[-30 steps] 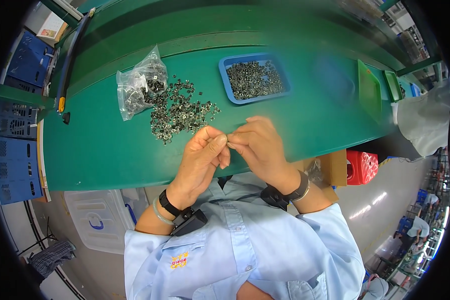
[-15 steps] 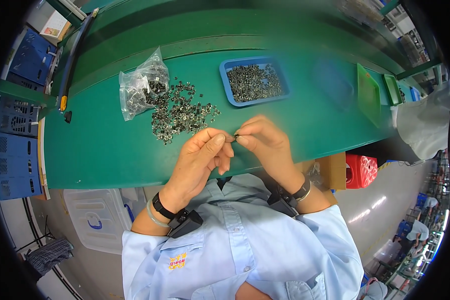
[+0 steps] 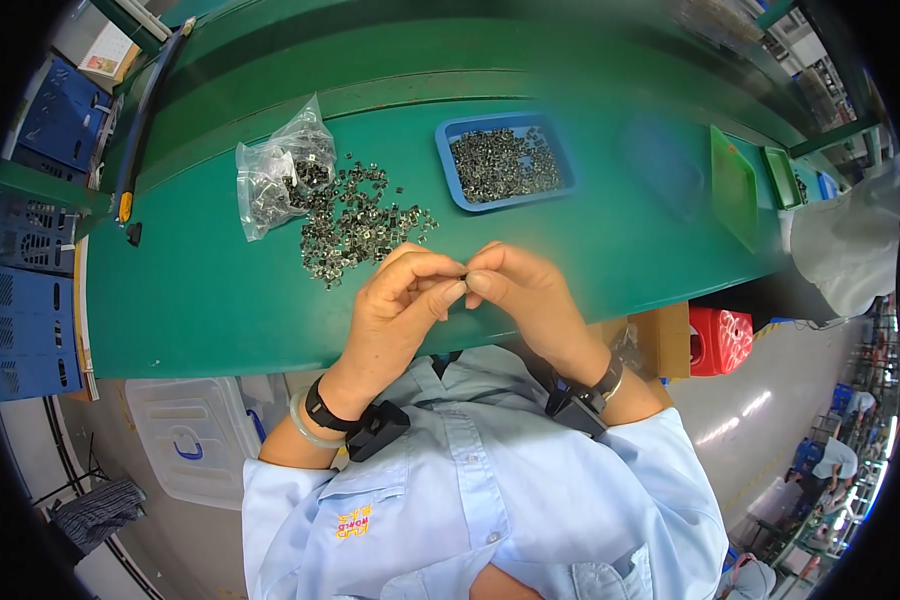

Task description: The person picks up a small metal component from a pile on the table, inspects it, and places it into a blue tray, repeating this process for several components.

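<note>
Leftmost, blue perforated crates (image 3: 32, 330) stood stacked beside the green table (image 3: 190, 300). Next, below the table's near edge, was a translucent lidded box (image 3: 200, 440) with a blue handle. On the tabletop, a clear plastic bag (image 3: 265, 195) lay partly filled with little metal-and-black pieces, and a loose pile (image 3: 355, 240) of the same kind spread just to its right. Nearer the person, the left hand (image 3: 385, 305) had its thumb and forefinger pinched together on a small dark part (image 3: 464, 278), which sat above the table between the two hands, mostly hidden by the fingertips. Beyond them, a blue tray (image 3: 520, 204) held many similar pieces. The right hand (image 3: 525, 295) met the left, its thumb and forefinger likewise closed on that part. Farther right were a cardboard box (image 3: 674, 342), a red stool (image 3: 722, 342) and, on the table, a green tray (image 3: 735, 190).
</note>
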{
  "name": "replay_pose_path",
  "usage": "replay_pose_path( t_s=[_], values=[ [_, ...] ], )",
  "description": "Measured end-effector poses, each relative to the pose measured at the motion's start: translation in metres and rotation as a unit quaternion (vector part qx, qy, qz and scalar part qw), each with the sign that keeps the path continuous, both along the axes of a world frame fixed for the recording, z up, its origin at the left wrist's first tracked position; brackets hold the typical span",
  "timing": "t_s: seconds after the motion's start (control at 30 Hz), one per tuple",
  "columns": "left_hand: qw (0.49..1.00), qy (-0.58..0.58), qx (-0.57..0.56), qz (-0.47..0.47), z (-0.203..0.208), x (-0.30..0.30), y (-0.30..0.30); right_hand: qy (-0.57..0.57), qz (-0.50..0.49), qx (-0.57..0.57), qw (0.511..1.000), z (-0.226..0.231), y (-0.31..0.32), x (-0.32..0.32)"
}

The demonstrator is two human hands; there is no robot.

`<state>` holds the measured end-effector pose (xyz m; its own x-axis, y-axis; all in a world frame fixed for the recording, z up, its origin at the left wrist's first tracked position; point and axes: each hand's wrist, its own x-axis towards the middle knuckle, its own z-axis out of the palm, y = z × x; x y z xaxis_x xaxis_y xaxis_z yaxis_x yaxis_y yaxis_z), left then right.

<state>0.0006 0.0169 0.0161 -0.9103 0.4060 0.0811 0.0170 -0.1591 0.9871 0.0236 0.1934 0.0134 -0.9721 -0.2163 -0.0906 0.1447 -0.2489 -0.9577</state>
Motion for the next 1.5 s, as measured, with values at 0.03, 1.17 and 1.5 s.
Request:
replay_pose_path(
  t_s=[0.03,1.17,1.5],
  values=[
    [0.999,-0.051,0.016,-0.005,0.0,0.0,-0.001,0.019,-0.01,0.02,1.0,0.0,-0.001,0.0],
    [0.914,-0.301,0.25,-0.103,-0.02,0.006,-0.006,0.362,-0.105,0.311,0.873,-0.008,-0.01,0.005],
    [0.937,-0.289,0.181,-0.074,-0.005,0.004,-0.005,0.254,-0.11,0.197,0.94,-0.014,-0.009,0.0]
  ],
)
